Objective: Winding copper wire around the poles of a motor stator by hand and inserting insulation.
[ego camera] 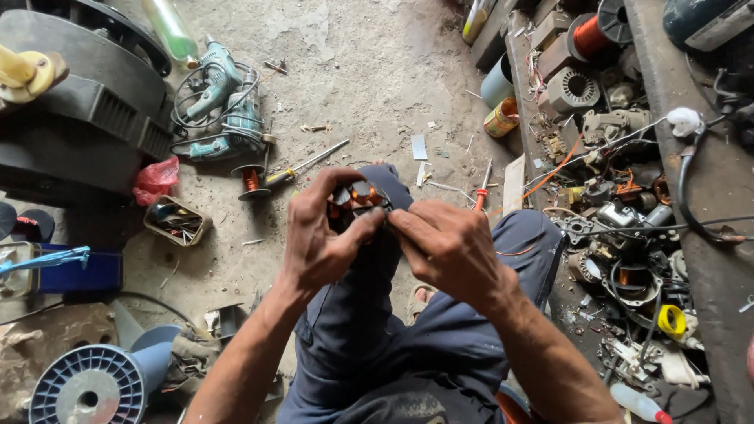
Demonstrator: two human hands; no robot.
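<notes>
Hidden: most of the small motor stator (pixel 357 198) is covered by the fingers; only dark metal and patches of copper winding show.
Left hand (pixel 322 235): fingers closed around the stator's left side, thumb pressed on its front.
Right hand (pixel 449 247): fingertips pinched at the stator's right edge; whether they hold a wire is too small to tell.
Where: the stator is held above the person's knees, over the blue trousers (pixel 369 330).
Cut off: a blue empty spool (pixel 94 385) runs out at the bottom edge; a black machine housing (pixel 71 102) at the left edge.
Containers: a small open tin (pixel 177 221) on the floor (pixel 369 71) holds dark metal bits, hard to make out.
Shelf (pixel 707 235): crowded with motor parts, copper coils and cables, tangled together.
Floor: a teal power drill (pixel 224 106) and a screwdriver (pixel 302 166) lie beyond the hands.
</notes>
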